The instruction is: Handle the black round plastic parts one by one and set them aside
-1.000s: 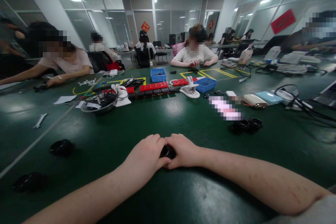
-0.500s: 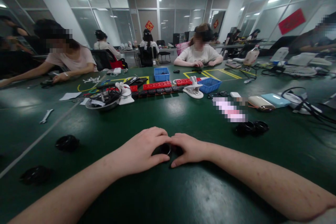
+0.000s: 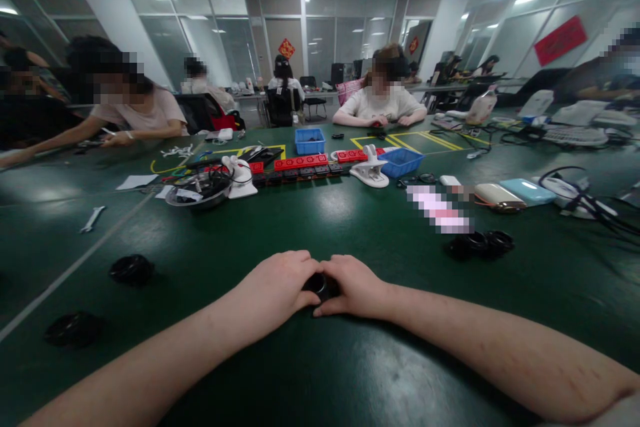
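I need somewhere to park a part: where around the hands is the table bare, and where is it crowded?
Bare table lies beyond the left hand and right hand, up to the red blocks; another patch lies nearer, between the forearms. Crowded: the far row from bowl to blue bin, and the right, with black parts and a blue case.

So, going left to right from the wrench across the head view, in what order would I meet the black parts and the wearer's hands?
Wrench, upper-left black part, left hand, held black part, right hand, black parts at right. The lower-left black part overlaps the wrench sideways, so it's omitted.
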A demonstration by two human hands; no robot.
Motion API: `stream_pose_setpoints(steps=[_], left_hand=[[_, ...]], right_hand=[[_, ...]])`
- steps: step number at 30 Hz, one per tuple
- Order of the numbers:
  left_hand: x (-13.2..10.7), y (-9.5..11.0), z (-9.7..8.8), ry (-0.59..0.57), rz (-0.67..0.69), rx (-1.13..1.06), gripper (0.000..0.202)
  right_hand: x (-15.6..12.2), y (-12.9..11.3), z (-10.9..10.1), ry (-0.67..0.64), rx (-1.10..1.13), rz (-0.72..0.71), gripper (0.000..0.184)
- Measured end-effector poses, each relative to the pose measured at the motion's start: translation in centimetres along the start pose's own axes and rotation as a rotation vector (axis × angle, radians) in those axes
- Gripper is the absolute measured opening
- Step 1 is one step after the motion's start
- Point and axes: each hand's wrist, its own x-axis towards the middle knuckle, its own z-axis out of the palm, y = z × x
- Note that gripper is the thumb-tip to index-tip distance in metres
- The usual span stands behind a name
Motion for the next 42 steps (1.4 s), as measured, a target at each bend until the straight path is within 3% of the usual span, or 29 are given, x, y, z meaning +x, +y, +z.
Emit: stream_pose_setpoints(steps=[4, 9, 14, 17, 21, 26, 30, 35, 39, 42], left_hand=[[0.2, 1.6, 1.1, 0.086, -0.168, 0.173, 0.025], [0.1, 1.7, 1.7, 0.182, -0.165, 0.250, 0.030], [-0.6, 0.0, 0.4, 0.164, -0.010, 0.054, 0.029], [-0.8, -0.8, -0.2, 0.091, 0.121, -0.109, 0.031], [-0.7, -1.0, -0.5, -0.019, 0.166, -0.163, 0.041], [-0.4, -0.2, 0.0, 0.000, 0.118, -0.121, 0.031], [0.0, 0.8, 1.1, 0.075, -0.043, -0.061, 0.022], [0.4, 1.7, 2.2, 0.138, -0.212, 0.022, 0.024], [0.2, 1.2, 1.9, 0.178, -0.202, 0.069, 0.030], [-0.1, 0.2, 1.1, 0.163, -0.062, -0.008, 0.034]], right_hand=[[0.0, -0.8, 0.9, 0.059, -0.113, 0.115, 0.048], [0.0, -1.1, 0.9, 0.057, -0.144, 0.134, 0.048], [-0.2, -0.2, -0.5, -0.029, 0.041, -0.010, 0.058], [-0.2, 0.5, -1.3, -0.107, 0.148, -0.078, 0.051], [0.0, 1.0, -1.5, -0.144, 0.163, -0.110, 0.032], [0.0, 0.5, -1.1, -0.137, 0.198, 0.008, 0.035], [-0.2, -0.4, -0.5, -0.057, 0.126, 0.141, 0.037], [-0.4, -1.2, 0.2, -0.006, -0.048, 0.209, 0.040], [-0.4, -0.9, 0.0, -0.007, -0.051, 0.142, 0.050], [-0.3, -0.1, -0.8, -0.070, 0.072, 0.024, 0.053]])
